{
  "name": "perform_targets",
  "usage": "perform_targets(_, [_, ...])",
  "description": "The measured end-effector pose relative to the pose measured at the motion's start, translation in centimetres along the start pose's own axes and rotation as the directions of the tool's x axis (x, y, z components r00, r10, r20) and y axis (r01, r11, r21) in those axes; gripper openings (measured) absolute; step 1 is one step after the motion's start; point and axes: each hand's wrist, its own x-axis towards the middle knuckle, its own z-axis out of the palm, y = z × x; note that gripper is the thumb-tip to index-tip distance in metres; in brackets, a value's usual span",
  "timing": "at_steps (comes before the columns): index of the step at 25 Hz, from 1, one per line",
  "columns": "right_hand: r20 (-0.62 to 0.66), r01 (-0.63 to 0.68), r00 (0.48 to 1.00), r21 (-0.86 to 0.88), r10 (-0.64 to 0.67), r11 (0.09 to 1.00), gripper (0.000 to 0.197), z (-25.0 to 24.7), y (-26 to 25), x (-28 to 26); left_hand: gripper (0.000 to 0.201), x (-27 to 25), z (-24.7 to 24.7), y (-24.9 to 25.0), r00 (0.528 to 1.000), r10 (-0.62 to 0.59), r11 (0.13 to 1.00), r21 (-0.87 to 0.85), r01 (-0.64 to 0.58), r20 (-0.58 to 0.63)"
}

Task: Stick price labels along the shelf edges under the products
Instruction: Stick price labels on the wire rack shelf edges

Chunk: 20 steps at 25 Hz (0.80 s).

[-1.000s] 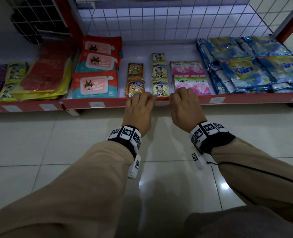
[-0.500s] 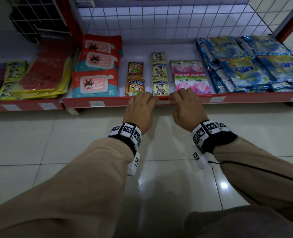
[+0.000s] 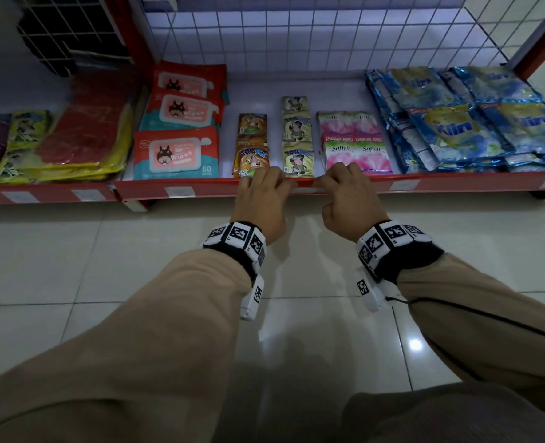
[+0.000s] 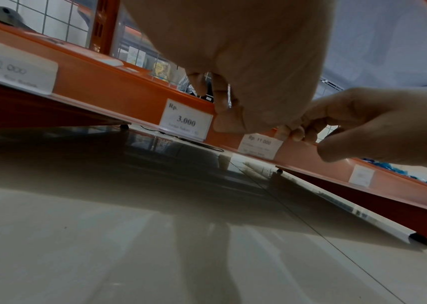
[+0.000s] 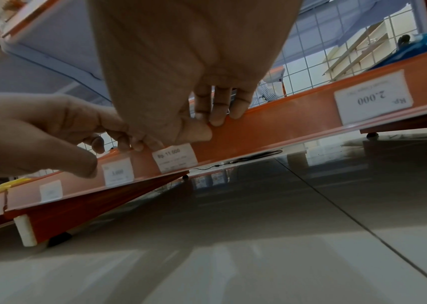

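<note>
Label (image 4: pixel 260 147) marked 11.000 pinned to shelf edge (image 4: pixel 129 96) between both hands' curled fingers (image 5: pixel 155 145); five labels counted along edge.

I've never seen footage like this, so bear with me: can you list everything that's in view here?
Rp 11.000 price label: one, white, on the shelf edge between the two hands.
Rp 3.000 price label: one, white, on the edge left of it.
Shelf edge: red strip along the bottom shelf front.
Wipes packs: three showing, red and teal, left part of the shelf.
Top Ice sachets: two rows, orange and yellow, middle.
Soffell sachets: pink, right of middle.
Klin detergent bags: a blue pile, count unclear, right end.
Floor: pale glossy tiles.
Left hand: fingers on the edge beside the label.
Right hand: fingers curled at the label's other end.
</note>
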Motion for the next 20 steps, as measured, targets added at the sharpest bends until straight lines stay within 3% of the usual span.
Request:
perform_targets(11, [-0.016,0.028,1.000,0.067,-0.027,0.997,0.052,-0.3,0.3,-0.3,0.054,0.2,-0.5,0.2,1.000,-0.002,0.999,0.032,0.001,0.027])
perform_targets(20, [-0.057,0.029,0.998,0.184,-0.019,0.983,0.048,-0.5,1.1,-0.3,0.057,0.3,-0.9,-0.5,1.000,-0.008,0.999,-0.050,0.008,0.013])
